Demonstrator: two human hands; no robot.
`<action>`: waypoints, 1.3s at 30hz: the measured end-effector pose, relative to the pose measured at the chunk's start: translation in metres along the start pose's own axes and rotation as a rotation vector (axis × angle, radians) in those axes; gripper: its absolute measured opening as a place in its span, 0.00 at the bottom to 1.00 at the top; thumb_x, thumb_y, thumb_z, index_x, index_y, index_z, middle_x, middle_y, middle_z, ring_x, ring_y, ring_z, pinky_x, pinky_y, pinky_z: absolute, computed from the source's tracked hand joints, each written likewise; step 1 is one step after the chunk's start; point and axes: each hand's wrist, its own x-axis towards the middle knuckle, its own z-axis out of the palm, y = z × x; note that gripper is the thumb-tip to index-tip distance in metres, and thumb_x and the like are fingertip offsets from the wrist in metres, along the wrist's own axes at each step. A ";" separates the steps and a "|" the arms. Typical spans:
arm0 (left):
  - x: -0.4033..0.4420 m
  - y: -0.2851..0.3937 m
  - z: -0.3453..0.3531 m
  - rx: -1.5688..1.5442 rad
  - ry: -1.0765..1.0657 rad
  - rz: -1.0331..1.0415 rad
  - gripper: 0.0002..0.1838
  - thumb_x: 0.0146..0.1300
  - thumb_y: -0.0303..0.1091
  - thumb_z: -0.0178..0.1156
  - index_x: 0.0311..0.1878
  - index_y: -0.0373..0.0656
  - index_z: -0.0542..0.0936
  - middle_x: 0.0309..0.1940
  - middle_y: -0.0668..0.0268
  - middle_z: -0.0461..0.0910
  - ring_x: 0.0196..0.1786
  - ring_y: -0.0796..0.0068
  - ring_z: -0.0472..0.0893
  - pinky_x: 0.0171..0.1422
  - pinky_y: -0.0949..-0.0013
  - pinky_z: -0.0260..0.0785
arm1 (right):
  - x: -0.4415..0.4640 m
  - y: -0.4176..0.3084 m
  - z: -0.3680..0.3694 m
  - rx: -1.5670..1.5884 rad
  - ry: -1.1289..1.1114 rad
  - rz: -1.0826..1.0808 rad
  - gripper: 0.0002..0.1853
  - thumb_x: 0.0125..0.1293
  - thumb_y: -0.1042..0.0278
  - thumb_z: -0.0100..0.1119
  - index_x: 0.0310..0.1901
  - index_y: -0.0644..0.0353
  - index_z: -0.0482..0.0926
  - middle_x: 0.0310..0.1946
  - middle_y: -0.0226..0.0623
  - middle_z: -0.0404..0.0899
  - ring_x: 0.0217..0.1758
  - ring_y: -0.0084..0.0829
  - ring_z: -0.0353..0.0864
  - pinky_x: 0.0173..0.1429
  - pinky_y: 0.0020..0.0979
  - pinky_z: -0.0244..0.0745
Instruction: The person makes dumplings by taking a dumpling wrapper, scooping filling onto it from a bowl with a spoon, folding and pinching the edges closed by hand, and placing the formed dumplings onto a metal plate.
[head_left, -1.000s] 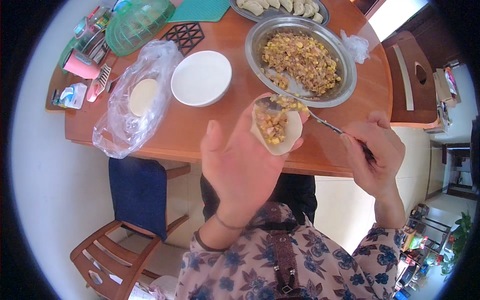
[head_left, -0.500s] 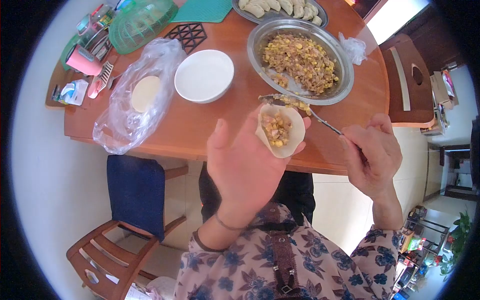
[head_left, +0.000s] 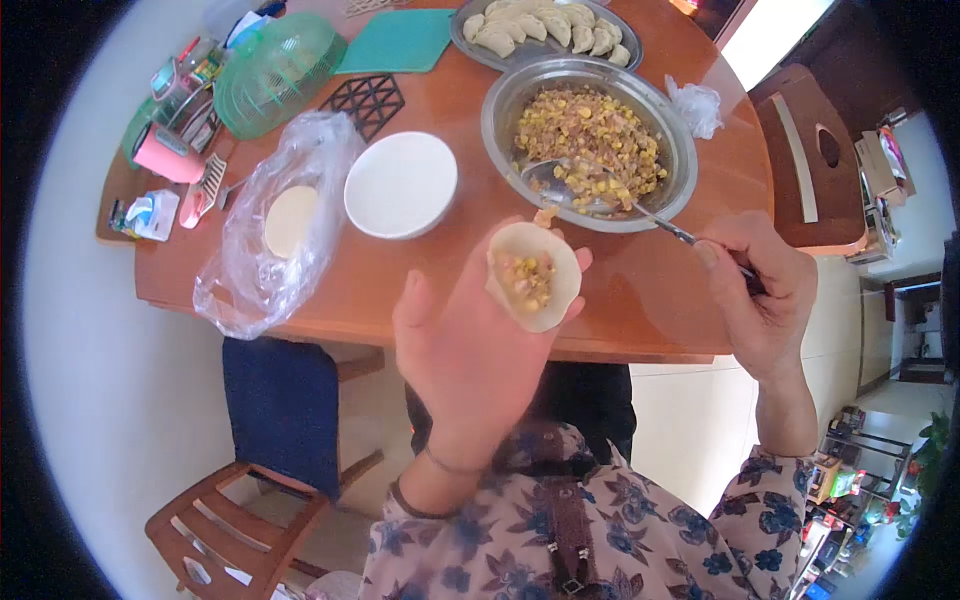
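One wrapper (head_left: 563, 278) on left hand (head_left: 468, 345)

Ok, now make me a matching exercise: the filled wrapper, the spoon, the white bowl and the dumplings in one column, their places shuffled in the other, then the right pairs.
Things:
1. filled wrapper
2. spoon
3. white bowl
4. dumplings

Places:
A. between the plastic bag and the metal basin
B. on the metal tray
C. lying on the left hand
D. gripped in the right hand

Pairs: 1-C, 2-D, 3-A, 4-B
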 end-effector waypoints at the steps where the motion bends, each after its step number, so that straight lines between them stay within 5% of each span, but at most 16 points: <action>1: 0.001 0.001 0.000 -0.029 0.000 0.010 0.51 0.67 0.65 0.55 0.78 0.32 0.54 0.76 0.45 0.59 0.80 0.34 0.54 0.72 0.38 0.64 | 0.004 0.003 0.000 0.001 0.010 -0.001 0.03 0.64 0.77 0.67 0.39 0.59 0.84 0.24 0.29 0.80 0.29 0.26 0.74 0.37 0.30 0.68; 15: 0.007 0.004 -0.017 0.124 0.115 0.006 0.51 0.67 0.67 0.55 0.78 0.35 0.55 0.74 0.40 0.60 0.79 0.30 0.55 0.72 0.35 0.65 | 0.057 0.062 0.019 -0.420 -0.196 -0.210 0.05 0.66 0.68 0.63 0.33 0.55 0.77 0.20 0.36 0.78 0.26 0.43 0.80 0.47 0.40 0.70; 22: 0.012 0.006 -0.021 0.087 0.132 -0.009 0.51 0.66 0.67 0.57 0.78 0.36 0.54 0.74 0.41 0.61 0.78 0.30 0.57 0.73 0.34 0.64 | 0.062 0.065 0.012 -0.303 -0.385 -0.172 0.06 0.65 0.68 0.63 0.32 0.55 0.77 0.21 0.37 0.79 0.26 0.46 0.79 0.46 0.42 0.72; 25: 0.014 0.007 -0.020 0.116 0.129 -0.022 0.52 0.66 0.67 0.57 0.79 0.37 0.54 0.74 0.41 0.61 0.78 0.30 0.57 0.73 0.34 0.64 | 0.061 0.065 0.007 -0.205 -0.382 -0.105 0.04 0.66 0.70 0.62 0.33 0.58 0.80 0.22 0.38 0.79 0.24 0.40 0.79 0.42 0.37 0.73; 27: 0.016 0.008 -0.020 0.142 0.127 -0.028 0.52 0.66 0.67 0.57 0.79 0.37 0.53 0.74 0.40 0.61 0.79 0.30 0.57 0.74 0.34 0.63 | 0.061 0.066 0.004 -0.028 -0.429 0.254 0.05 0.67 0.71 0.62 0.35 0.61 0.82 0.22 0.34 0.79 0.24 0.24 0.78 0.38 0.29 0.72; 30: 0.015 0.010 -0.021 0.152 0.097 -0.022 0.53 0.66 0.67 0.57 0.80 0.37 0.52 0.75 0.40 0.60 0.79 0.30 0.56 0.74 0.34 0.62 | 0.060 0.072 0.002 0.109 -0.418 0.374 0.07 0.68 0.70 0.62 0.36 0.65 0.83 0.24 0.28 0.79 0.30 0.15 0.75 0.38 0.23 0.71; 39: 0.014 0.009 -0.010 0.164 0.050 0.007 0.53 0.67 0.66 0.55 0.81 0.37 0.49 0.77 0.39 0.56 0.80 0.29 0.52 0.76 0.33 0.59 | 0.056 0.094 -0.004 0.371 -0.378 0.433 0.07 0.70 0.70 0.62 0.36 0.66 0.83 0.31 0.22 0.82 0.38 0.14 0.78 0.46 0.21 0.73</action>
